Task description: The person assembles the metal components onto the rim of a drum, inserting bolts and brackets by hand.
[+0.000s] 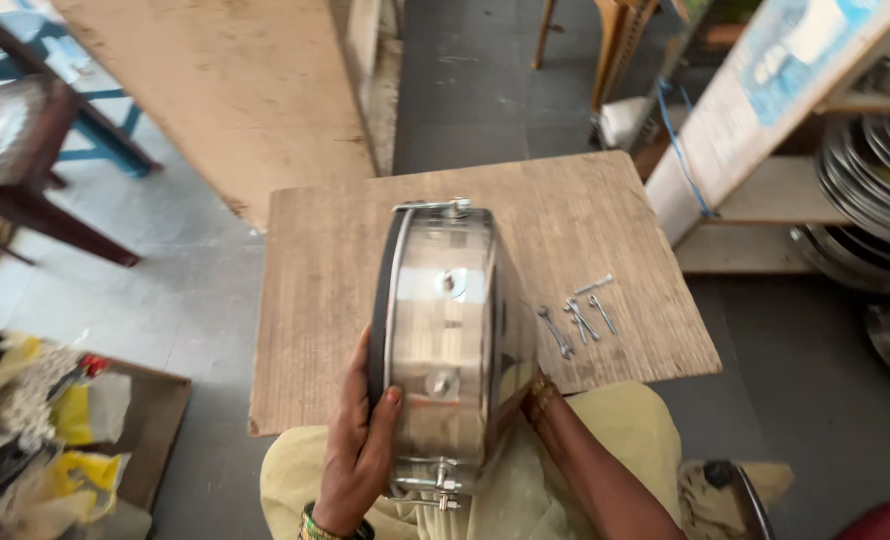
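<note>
A shiny steel drum shell (443, 330) with metal lugs and a black rim on its left side stands on edge over a small wooden board table (615, 220). My left hand (357, 450) grips its near left rim, fingers curled over the black hoop. My right hand (535, 395) is behind the shell's right side, mostly hidden, with bangles showing at the wrist. Several loose metal bolts and a small spanner (577, 318) lie on the board just right of the drum.
A large plywood sheet (235, 90) leans at the far left. Stacked steel hoops (880, 190) sit on shelves at the right. A cardboard box with yellow and white bags (55, 430) is on the floor at left. A dark wooden chair (25, 160) stands at upper left.
</note>
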